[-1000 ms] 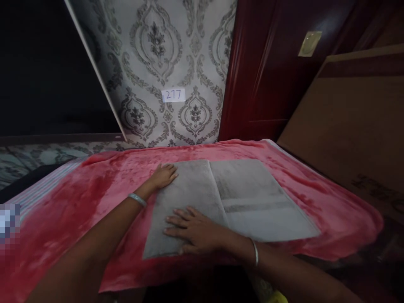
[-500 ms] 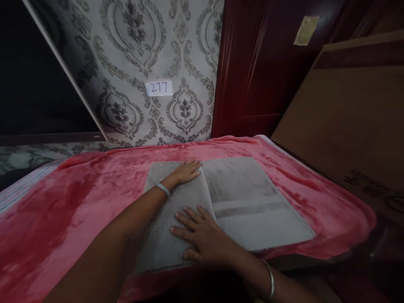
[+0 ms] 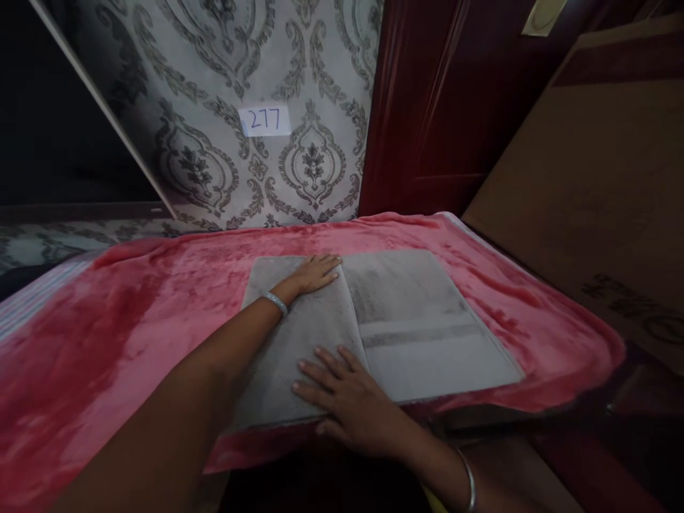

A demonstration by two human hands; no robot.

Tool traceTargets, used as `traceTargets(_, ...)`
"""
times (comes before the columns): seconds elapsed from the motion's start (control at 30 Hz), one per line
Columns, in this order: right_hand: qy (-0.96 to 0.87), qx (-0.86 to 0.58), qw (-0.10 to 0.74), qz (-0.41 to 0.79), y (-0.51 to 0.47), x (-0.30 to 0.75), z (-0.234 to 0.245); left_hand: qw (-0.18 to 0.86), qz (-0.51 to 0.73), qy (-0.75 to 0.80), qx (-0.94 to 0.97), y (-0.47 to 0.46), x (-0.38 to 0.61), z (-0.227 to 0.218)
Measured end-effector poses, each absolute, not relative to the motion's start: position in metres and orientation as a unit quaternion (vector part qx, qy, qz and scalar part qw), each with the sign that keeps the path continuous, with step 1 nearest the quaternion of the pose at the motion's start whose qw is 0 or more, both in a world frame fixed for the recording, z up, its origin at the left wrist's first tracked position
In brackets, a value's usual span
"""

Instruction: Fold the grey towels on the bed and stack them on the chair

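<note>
A grey plush mat [image 3: 422,299] lies spread on a pink blanket [image 3: 133,313]. Its left part is folded over, and the flap's edge runs from the back toward me near the middle. My left hand [image 3: 316,273] lies flat on the flap near its far corner, fingers stretched to the right. Nearer to me, my right hand [image 3: 350,399] rests with spread fingers on the flap's front part. Neither hand grips anything. The mat's right half shows a darker stripe across it.
Behind the blanket stands a patterned wall with a paper label [image 3: 265,120] reading 277. A dark screen [image 3: 69,128] is at the left, a dark red door [image 3: 427,107] at the back right. A large cardboard box [image 3: 598,164] leans at the right.
The view has tilted down slightly, so everything sits higher in the picture. Both hands stay flat on the folded part of the mat, with hardly any movement.
</note>
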State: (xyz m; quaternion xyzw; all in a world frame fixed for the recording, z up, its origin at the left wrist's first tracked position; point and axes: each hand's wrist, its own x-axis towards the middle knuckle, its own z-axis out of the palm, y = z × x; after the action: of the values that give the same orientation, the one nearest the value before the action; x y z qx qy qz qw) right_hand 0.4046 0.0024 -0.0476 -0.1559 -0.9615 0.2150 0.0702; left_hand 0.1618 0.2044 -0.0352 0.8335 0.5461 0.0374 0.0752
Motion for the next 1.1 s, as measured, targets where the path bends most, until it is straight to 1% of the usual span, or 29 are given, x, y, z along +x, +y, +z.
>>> traceTargets(0.2, -0.961, -0.166, 0.056, 0.215, -0.002, 0.410, -0.043, 0.062, 0.028, 0.551, 0.832, 0.195, 0.171, -0.022)
traceTargets(0.33, -0.956, -0.158, 0.078, 0.236, 0.011, 0.417, -0.026, 0.080, 0.047, 0.535, 0.840, 0.176, 0.169, -0.005)
traceTargets(0.43, -0.960, -0.169, 0.094, 0.202, 0.036, 0.410, -0.013, 0.099, 0.055, 0.497, 0.860, 0.159, 0.158, 0.005)
traceTargets(0.53, -0.968, -0.171, 0.081, 0.164, 0.068, 0.390, -0.008, 0.114, 0.034, 0.511, 0.851, 0.150, 0.145, 0.009)
traceTargets(0.63, -0.972, -0.184, 0.052, 0.139, 0.090, 0.371, -0.014, 0.114, 0.013, 0.547, 0.829, 0.147, 0.139, 0.004)
traceTargets(0.73, -0.973, -0.193, 0.034, 0.123, 0.092, 0.367, -0.028, 0.101, 0.014, 0.573, 0.813, 0.145, 0.139, -0.008)
traceTargets(0.9, -0.979, -0.164, 0.032, 0.114, 0.066, 0.387, -0.042, 0.085, 0.027, 0.569, 0.817, 0.143, 0.138, -0.022)
traceTargets(1.1, -0.981, -0.147, 0.035, 0.122, 0.024, 0.414, -0.041, 0.084, 0.040, 0.566, 0.819, 0.146, 0.135, -0.027)
